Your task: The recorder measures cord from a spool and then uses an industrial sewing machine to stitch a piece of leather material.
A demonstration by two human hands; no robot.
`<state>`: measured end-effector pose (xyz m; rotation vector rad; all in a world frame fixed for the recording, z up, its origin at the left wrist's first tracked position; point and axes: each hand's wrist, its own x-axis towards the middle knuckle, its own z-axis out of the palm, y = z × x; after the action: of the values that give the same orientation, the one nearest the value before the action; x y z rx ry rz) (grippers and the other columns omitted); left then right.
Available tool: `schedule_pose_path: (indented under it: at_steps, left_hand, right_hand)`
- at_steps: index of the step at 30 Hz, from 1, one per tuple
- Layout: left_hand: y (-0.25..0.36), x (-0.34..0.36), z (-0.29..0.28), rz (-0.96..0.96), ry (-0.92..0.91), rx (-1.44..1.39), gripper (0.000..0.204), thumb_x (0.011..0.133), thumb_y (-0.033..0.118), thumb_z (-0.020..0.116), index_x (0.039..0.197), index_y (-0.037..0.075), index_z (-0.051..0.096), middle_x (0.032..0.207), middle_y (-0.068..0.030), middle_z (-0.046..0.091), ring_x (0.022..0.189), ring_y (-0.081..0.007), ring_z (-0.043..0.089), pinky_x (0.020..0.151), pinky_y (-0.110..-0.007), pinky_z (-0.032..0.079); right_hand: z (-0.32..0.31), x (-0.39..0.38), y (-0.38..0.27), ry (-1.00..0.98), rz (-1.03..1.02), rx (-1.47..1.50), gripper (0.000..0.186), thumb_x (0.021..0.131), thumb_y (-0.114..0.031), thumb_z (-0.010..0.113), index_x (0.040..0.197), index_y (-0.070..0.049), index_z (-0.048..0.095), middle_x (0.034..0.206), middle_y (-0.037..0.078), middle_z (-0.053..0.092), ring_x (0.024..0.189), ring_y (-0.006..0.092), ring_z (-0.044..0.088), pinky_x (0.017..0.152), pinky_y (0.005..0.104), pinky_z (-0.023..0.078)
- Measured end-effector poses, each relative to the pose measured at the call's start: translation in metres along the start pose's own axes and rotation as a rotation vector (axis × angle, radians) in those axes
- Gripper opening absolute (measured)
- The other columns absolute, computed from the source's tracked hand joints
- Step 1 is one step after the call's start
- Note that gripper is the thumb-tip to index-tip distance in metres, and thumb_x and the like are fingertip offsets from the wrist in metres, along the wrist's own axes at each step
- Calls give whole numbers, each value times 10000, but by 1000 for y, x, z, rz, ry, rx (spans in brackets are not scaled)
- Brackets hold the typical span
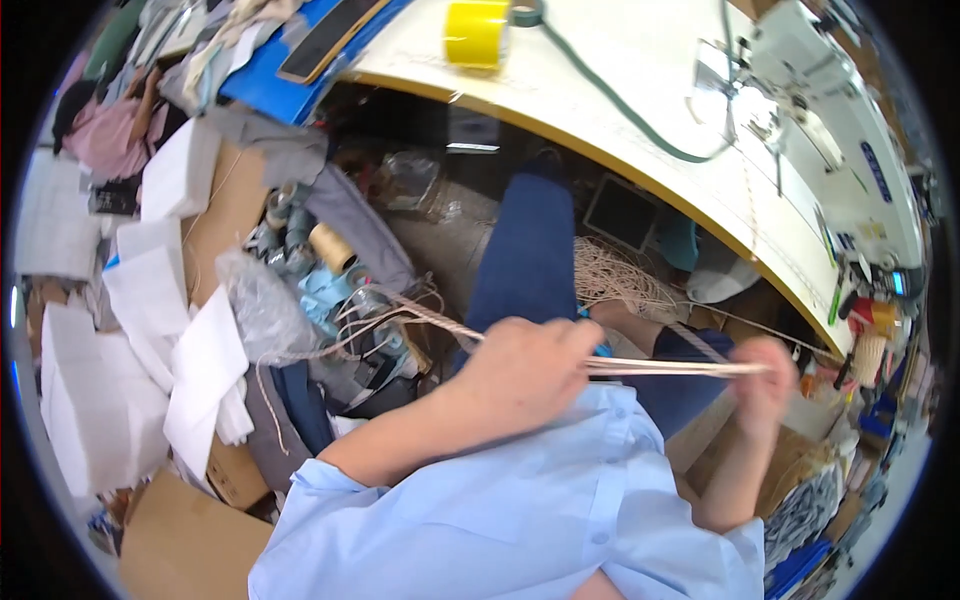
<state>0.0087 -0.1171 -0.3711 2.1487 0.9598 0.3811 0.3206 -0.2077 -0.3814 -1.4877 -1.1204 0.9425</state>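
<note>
Pale beige cord is stretched in several nearly parallel strands across my lap between my two hands. My left hand is closed around it, and twisted lengths with loose ends trail out to the left. Over on the right, my right hand is closed on the other end of the strands, somewhat blurred by motion. A small bit of blue shows beside my left fingers; its kind is hidden. More cord lies in a tangled heap on the floor under the table, beyond my knees.
A white table curves ahead, bearing a yellow tape roll, a green strap and a sewing machine. Thread cones, a plastic bag and white foam sheets crowd the left. Another person sits far left.
</note>
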Motion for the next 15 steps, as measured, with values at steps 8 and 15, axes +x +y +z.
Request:
schedule_pose_path:
  at_steps: [8, 15]
  left_hand:
    - [-91, -62, -50, -308, 525, 98, 125, 788, 77, 691, 893, 50, 628, 742, -104, 607, 659, -257, 626, 589, -345, 497]
    - [-103, -59, -108, -6, 667, 178, 273, 669, 13, 750, 936, 48, 711, 824, -59, 680, 783, -184, 606, 733, -307, 477]
  right_hand:
    - [-182, -38, -72, 508, -478, 36, 243, 956, -212, 578, 1089, -11, 550, 775, -15, 374, 671, 94, 330, 588, 241, 296]
    - [-213, -41, -79, 420, -285, -92, 254, 988, -147, 519, 1179, 19, 533, 803, -5, 477, 631, 28, 350, 551, 181, 287]
